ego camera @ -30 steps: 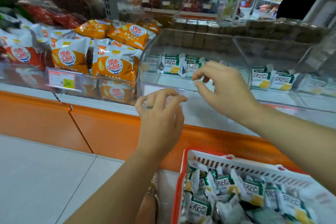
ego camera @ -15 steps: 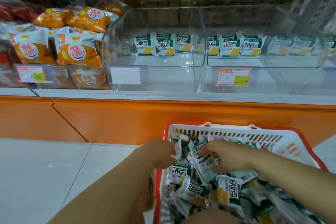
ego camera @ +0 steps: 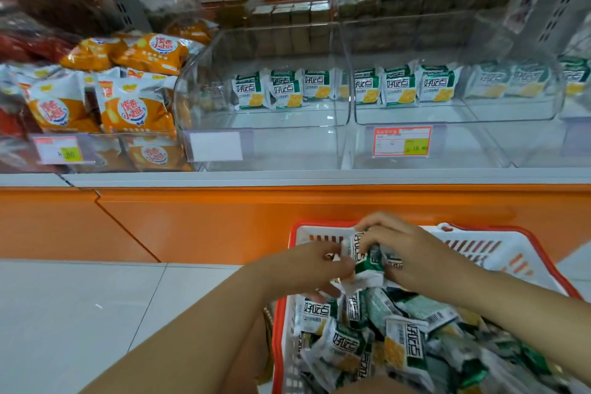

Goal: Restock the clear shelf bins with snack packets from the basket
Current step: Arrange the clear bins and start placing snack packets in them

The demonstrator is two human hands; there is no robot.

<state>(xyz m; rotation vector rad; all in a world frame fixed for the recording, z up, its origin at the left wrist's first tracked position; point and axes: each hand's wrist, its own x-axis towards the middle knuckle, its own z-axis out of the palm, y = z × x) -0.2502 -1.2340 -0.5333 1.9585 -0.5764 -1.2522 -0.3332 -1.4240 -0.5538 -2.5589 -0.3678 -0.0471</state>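
A red and white basket (ego camera: pixel 511 253) at the bottom right is heaped with green and white snack packets (ego camera: pixel 403 345). Above the heap my left hand (ego camera: pixel 303 269) and my right hand (ego camera: pixel 412 256) together grip a small bunch of the same packets (ego camera: pixel 364 257), lifted just over the pile. On the shelf above stand clear bins: the middle bin (ego camera: pixel 265 144) has a short row of packets (ego camera: pixel 281 86) at its back, and the right bin (ego camera: pixel 454 141) holds three upright packets (ego camera: pixel 399 85).
Orange and white snack bags (ego camera: pixel 134 105) fill the bin to the left. An orange shelf base (ego camera: pixel 224 221) runs below the bins, with a pale tiled floor (ego camera: pixel 80 313) at the left. Price tags (ego camera: pixel 401 141) hang on the bin fronts.
Both hands dropped from the middle bin's front down into the basket, gathered packets, and now lift a bunch slightly above the heap. The view tilted down.
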